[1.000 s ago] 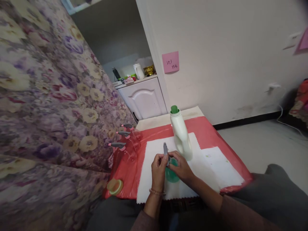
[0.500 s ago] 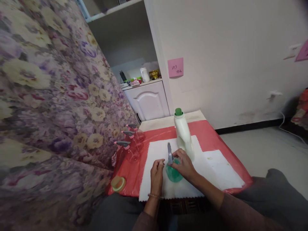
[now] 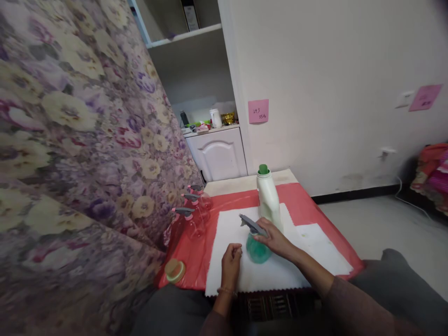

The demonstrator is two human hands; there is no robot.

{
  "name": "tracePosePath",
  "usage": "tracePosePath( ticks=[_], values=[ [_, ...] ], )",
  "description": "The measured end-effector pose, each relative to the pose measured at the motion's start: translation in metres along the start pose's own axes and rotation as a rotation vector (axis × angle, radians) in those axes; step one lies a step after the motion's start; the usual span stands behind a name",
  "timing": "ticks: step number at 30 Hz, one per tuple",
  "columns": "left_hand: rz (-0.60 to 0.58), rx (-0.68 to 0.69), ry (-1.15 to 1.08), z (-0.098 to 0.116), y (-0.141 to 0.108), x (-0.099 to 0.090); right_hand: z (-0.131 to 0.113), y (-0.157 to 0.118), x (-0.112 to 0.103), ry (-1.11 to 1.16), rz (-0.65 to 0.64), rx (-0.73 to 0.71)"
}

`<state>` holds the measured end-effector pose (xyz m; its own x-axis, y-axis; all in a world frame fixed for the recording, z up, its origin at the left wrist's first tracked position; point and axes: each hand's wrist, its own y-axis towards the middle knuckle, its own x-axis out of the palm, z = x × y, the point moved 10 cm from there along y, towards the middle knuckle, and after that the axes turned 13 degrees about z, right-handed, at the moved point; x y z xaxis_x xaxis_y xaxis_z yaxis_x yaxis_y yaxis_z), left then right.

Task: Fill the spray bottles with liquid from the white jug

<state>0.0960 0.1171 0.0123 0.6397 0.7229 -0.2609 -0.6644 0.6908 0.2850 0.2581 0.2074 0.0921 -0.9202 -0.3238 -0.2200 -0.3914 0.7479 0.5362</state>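
Observation:
A round spray bottle (image 3: 258, 252) with green liquid stands on the white cloth, its grey trigger head (image 3: 250, 224) pointing to the left. My right hand (image 3: 271, 239) has its thumb and fingers closed around the trigger head and neck. To the left of the bottle, my left hand (image 3: 231, 259) hovers over the cloth, apart from the bottle. Its fingers are curled in, and nothing shows in them. Just behind my right hand rises a tall white jug (image 3: 268, 198) with a handle and a green piece (image 3: 263, 169) in its mouth.
Several clear spray bottles (image 3: 196, 227) with grey and pink heads line the table's left side by the floral curtain (image 3: 87, 154). A yellowish round cap (image 3: 175, 270) lies on the red cover (image 3: 191, 261). White sheets (image 3: 325, 254) lie at right.
The trigger head has turned from pointing away to pointing left, with my right hand on it. My left hand has drawn back slightly and its fingers have curled. The camera view has shifted.

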Motion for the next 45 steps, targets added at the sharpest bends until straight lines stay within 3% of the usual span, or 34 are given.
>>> tracePosePath(
  ticks=[5,13,18,24,30,40,45],
  values=[
    [-0.035,0.046,0.069,-0.012,-0.001,-0.001,0.011,-0.008,-0.002,0.006,0.064,0.05],
    [0.014,0.228,0.322,-0.023,0.03,-0.029,0.058,-0.043,-0.007,-0.052,0.267,0.193],
    [0.018,0.358,0.472,-0.03,0.025,-0.025,0.075,-0.063,0.005,-0.133,0.366,0.21],
    [0.022,0.435,0.559,-0.03,0.019,-0.022,0.081,-0.065,0.018,-0.188,0.416,0.217],
    [0.009,0.469,0.6,-0.03,0.018,-0.02,0.083,-0.066,0.011,-0.184,0.401,0.251],
    [0.007,0.488,0.632,-0.028,0.017,-0.018,0.072,-0.076,-0.046,-0.111,0.31,0.299],
    [0.019,0.503,0.641,-0.026,0.017,-0.018,0.077,-0.081,-0.047,-0.062,0.249,0.304]
  ],
)
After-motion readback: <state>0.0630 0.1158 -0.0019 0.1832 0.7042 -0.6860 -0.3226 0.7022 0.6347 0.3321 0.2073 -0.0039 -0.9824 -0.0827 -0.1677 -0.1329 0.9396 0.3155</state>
